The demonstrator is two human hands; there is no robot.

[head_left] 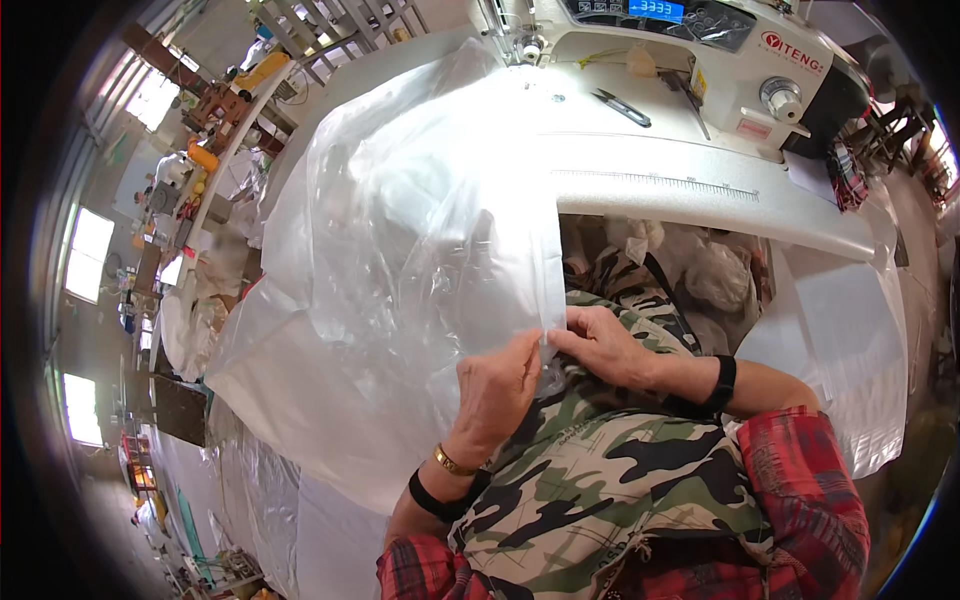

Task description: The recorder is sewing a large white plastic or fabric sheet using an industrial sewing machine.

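- Sheet [390, 260] first: clear plastic, spread over the left of the table and spilling toward the lap. From where I'm sat on the remote feed, most of it lies left and far of the fingers.
- Key bit for me is its right edge [550, 275], a straight folded-looking strip. Long axis runs near to far, from the fingertips up toward the needle area [528, 48] of the sewing machine [690, 55]. Glare at the far end, so I can't tell if the plastic sits under the foot.
- Left hand [497, 388]: comes in from the near side, knuckles up, fingertips angled far and right. Thumb and finger look pinched together on the edge.
- Right hand [608, 350]: reaches in from the right, forearm nearly sideways, back of the hand up, fingers pointing left. Also looks clamped on that edge.
- Tips practically meet, so I wouldn't call either hand nearer. Left is over the plastic, right is just outside it, above the camo apron [600, 480].
- Small dark tool [622, 108] lies on the machine bed, far right, well apart from both hands.
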